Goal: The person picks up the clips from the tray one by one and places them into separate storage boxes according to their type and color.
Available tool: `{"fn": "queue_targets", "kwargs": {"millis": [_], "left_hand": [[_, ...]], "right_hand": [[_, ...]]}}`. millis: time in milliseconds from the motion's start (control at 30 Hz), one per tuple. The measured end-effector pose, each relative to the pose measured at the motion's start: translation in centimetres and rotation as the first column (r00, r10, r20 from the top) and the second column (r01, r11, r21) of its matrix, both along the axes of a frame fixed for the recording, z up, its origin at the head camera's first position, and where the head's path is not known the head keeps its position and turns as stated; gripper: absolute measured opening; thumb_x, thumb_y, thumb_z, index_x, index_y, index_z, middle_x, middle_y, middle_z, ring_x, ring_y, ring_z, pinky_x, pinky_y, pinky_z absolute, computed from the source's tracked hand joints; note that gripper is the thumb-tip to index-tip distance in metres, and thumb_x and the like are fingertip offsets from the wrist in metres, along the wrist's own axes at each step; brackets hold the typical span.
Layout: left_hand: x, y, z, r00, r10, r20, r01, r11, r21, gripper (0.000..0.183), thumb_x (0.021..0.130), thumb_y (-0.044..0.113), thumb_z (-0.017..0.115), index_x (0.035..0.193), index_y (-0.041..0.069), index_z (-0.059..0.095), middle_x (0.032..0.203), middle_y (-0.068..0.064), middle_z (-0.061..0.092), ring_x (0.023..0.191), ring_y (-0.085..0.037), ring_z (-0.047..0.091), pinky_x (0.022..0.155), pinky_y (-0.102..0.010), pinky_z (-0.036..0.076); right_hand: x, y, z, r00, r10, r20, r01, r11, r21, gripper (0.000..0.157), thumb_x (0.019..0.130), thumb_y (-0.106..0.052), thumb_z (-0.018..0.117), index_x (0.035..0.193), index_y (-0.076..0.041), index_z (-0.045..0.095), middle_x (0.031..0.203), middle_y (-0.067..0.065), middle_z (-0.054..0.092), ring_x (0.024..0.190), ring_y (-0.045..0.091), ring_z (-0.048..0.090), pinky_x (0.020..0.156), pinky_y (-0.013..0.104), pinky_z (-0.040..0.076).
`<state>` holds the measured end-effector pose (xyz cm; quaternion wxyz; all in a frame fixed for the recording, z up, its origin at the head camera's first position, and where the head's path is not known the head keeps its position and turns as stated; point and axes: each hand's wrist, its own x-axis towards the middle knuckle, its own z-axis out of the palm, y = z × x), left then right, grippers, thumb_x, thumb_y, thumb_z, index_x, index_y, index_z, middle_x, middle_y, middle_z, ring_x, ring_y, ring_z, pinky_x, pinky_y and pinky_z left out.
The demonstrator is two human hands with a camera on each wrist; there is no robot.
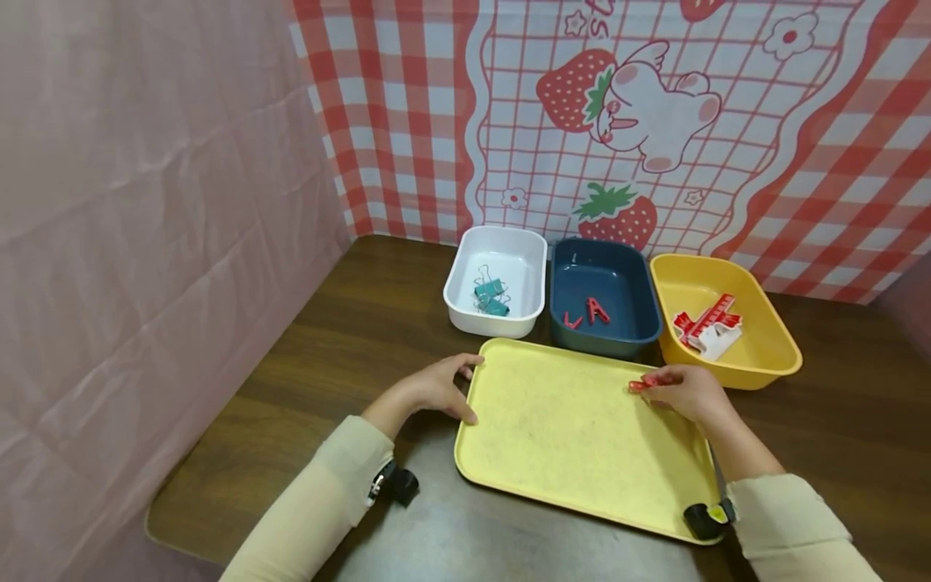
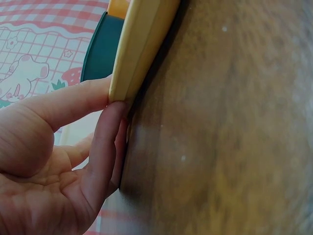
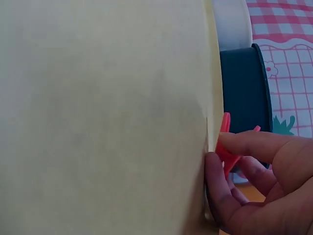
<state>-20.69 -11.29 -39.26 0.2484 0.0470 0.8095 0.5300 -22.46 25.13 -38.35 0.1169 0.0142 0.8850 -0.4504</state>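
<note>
A yellow tray (image 1: 575,436) lies on the table in front of the bins. My left hand (image 1: 440,386) grips its left edge; in the left wrist view the thumb rests against the rim (image 2: 132,58) with a finger tucked at its underside. At the tray's far right corner, my right hand (image 1: 687,392) pinches a small red clothespin (image 1: 642,385). The right wrist view shows this clothespin (image 3: 226,147) between thumb and fingers, right at the tray's rim, its lower part partly hidden by the fingers.
Behind the tray stand a white bin (image 1: 460,311) with teal binder clips (image 1: 491,299), a dark blue bin (image 1: 607,346) with red clothespins (image 1: 597,310), and a yellow bin (image 1: 771,339) with red and white clips (image 1: 709,325). A checked cloth (image 1: 414,121) hangs behind the wooden table (image 1: 313,347).
</note>
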Motion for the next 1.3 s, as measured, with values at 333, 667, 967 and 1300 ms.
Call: {"fn": "queue_targets", "kwargs": {"millis": [333,667,967,1300], "left_hand": [[-0.1,0.0,-0.1,1.0,0.001,0.003,-0.001,1.0,-0.008,0.091,0.06,-0.015,0.08,0.138,0.009,0.04,0.119,-0.014,0.04,0.063,-0.02,0.055,0.062,-0.031,0.053],[-0.1,0.0,-0.2,1.0,0.002,0.0,-0.002,1.0,-0.002,0.092,0.059,-0.015,0.079,0.138,0.009,0.039,0.119,-0.015,0.039,0.062,-0.02,0.055,0.061,-0.031,0.054],[-0.2,0.0,-0.4,1.0,-0.002,-0.001,0.002,1.0,-0.003,0.092,0.059,-0.015,0.079,0.138,0.009,0.039,0.12,-0.015,0.039,0.062,-0.02,0.055,0.062,-0.031,0.054],[-0.1,0.0,-0.3,1.0,-0.002,-0.004,0.002,1.0,-0.002,0.091,0.059,-0.015,0.079,0.138,0.008,0.039,0.119,-0.015,0.039,0.062,-0.02,0.055,0.061,-0.031,0.054]], "right_hand": [[-0.5,0.3,-0.2,0.995,-0.017,0.1,0.043,0.963,-0.267,0.021,0.087,-0.005,0.065,0.101,0.009,0.058,0.078,-0.001,0.063,0.064,0.01,0.062,0.064,0.027,0.054],[-0.5,0.1,0.3,0.989,0.017,0.145,0.042,0.92,-0.39,0.012,0.09,-0.01,0.061,0.098,-0.001,0.06,0.08,0.003,0.064,0.067,0.012,0.064,0.067,0.03,0.055],[-0.7,-0.2,1.4,0.988,0.032,0.154,0.035,0.909,-0.416,0.009,0.093,-0.013,0.057,0.098,-0.005,0.058,0.082,0.005,0.057,0.068,0.012,0.063,0.067,0.027,0.054],[-1.0,-0.8,2.5,0.994,0.025,0.106,0.033,0.864,-0.503,0.007,0.092,-0.014,0.059,0.092,-0.007,0.059,0.083,0.004,0.055,0.065,0.014,0.063,0.068,0.028,0.054]]}}
